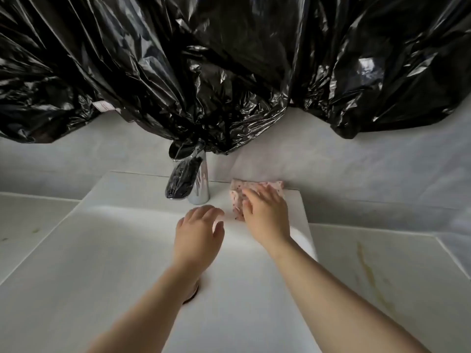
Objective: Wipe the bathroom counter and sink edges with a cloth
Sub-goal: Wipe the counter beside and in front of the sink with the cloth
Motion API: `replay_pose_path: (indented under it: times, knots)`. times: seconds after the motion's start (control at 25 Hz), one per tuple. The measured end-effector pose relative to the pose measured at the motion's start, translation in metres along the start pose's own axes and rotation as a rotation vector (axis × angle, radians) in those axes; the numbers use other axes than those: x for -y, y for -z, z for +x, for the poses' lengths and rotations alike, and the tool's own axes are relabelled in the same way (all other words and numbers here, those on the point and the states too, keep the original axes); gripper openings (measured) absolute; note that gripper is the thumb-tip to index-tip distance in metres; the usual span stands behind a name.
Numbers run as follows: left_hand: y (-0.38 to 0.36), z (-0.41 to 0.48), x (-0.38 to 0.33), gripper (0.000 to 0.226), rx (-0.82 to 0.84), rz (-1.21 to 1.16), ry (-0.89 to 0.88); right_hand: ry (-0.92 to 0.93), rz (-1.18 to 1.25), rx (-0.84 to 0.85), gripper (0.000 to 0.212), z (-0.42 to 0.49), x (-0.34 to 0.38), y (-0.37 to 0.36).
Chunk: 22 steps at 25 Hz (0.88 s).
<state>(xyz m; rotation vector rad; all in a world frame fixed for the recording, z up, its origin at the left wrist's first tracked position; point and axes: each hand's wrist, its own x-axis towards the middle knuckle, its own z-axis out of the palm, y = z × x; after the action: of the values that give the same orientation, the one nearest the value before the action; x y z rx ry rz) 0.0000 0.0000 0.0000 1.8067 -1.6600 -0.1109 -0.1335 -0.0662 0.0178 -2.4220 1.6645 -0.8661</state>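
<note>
A pink speckled cloth (235, 193) lies on the back rim of the white sink (142, 192), right of the chrome faucet (200, 184). My right hand (265, 212) presses flat on the cloth with its fingers spread, covering most of it. My left hand (198, 233) hovers over the basin's back edge just left of the right hand, fingers loosely bent, holding nothing. The drain (191, 295) is mostly hidden under my left forearm.
Black plastic sheeting (229, 67) hangs over the wall above and drapes onto the faucet top. White counter (382, 263) with yellowish streaks lies to the right of the sink, and more counter (33, 225) to the left. A grey wall runs behind.
</note>
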Motion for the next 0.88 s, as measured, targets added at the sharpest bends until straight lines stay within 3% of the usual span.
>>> replay_pose_path:
  times: [0.16, 0.24, 0.4, 0.48, 0.64, 0.88]
  knots:
    - [-0.016, 0.008, 0.019, 0.035, -0.107, 0.215, -0.120, -0.192, -0.151, 0.371, 0.050, 0.024, -0.001, -0.020]
    - [-0.019, 0.006, 0.023, 0.038, -0.110, 0.232, -0.133, -0.142, -0.217, 0.394, 0.055, 0.023, -0.006, -0.032]
    - [-0.019, 0.003, 0.012, 0.034, -0.074, 0.180, -0.132, -0.021, -0.170, 0.104, 0.054, 0.009, -0.014, -0.037]
    - [-0.018, 0.002, 0.004, 0.033, -0.084, 0.150, -0.144, 0.002, -0.073, -0.036, 0.042, -0.001, -0.019, -0.032]
    - [-0.003, -0.003, -0.021, 0.036, -0.055, 0.133, -0.195, -0.342, 0.335, 0.058, 0.034, -0.021, -0.012, 0.018]
    - [0.007, -0.037, -0.087, 0.035, -0.011, 0.082, -0.368, -0.430, 0.607, -0.087, 0.029, -0.089, -0.015, 0.111]
